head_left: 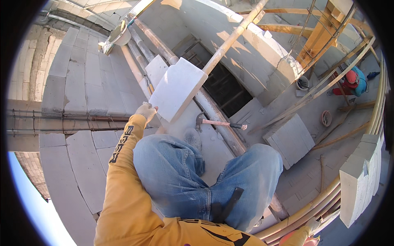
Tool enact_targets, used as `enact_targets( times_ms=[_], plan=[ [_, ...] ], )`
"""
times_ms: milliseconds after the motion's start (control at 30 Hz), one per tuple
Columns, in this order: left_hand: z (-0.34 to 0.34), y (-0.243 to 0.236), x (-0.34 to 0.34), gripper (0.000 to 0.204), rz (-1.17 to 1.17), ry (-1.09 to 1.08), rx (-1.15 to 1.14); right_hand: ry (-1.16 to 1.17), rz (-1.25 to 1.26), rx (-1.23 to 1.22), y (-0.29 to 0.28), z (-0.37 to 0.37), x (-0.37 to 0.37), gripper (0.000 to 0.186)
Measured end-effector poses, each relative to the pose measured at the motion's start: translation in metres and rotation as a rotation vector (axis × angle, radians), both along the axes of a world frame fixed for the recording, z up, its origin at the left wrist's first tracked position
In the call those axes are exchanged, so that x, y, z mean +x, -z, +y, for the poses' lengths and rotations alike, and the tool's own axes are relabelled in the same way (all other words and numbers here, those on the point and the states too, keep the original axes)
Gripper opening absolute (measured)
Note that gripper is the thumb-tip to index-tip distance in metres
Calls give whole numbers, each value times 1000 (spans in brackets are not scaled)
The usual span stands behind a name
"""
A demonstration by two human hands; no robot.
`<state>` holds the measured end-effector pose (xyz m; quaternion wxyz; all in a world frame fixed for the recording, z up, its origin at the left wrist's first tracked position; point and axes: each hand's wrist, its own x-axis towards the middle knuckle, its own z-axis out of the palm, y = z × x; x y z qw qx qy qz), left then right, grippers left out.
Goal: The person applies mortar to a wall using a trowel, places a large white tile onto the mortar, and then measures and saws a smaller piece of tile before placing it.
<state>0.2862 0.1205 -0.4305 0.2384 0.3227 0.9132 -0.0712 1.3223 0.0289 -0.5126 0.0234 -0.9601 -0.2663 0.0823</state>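
Observation:
My left hand [146,111], in a pale glove, is closed at the near left edge of a white lightweight concrete block [178,88]. The block stands tilted ahead of my knees, and a smaller white block piece [156,70] lies just beyond it. A claw hammer [217,122] with a pinkish, black-ended handle rests near the block's right side, in front of my legs. Down at the lower right rim, my right hand [312,224] shows only in part, beside bamboo poles [301,213] and something reddish. Its fingers are too hidden to read.
Grey block walls [76,88] extend on the left, with a bucket [120,36] at far left. Below on the right, a person [356,81] is near a pail [303,83]. Block stacks [289,141] and long poles stand around. A dark opening [225,90] lies ahead.

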Motion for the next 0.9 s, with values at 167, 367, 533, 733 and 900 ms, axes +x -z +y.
enact_targets(
  times_ms=[167, 367, 533, 733, 900],
  plan=[
    [145, -21, 41, 60, 164, 311, 96, -27, -90, -342, -58, 13, -23, 41],
    [215, 35, 43, 64, 47, 749, 247, 59, -216, -592, -53, 29, -108, 46],
    [273, 31, 66, 72, 158, 942, 39, 295, -93, -258, -90, 6, -197, 50],
    [325, 35, 91, 82, 109, 1039, -231, 235, -64, 20, -91, -59, -265, 29],
    [341, 42, 62, 73, -10, 1012, -449, 67, -71, 86, -96, -33, -312, 28]
  ],
)
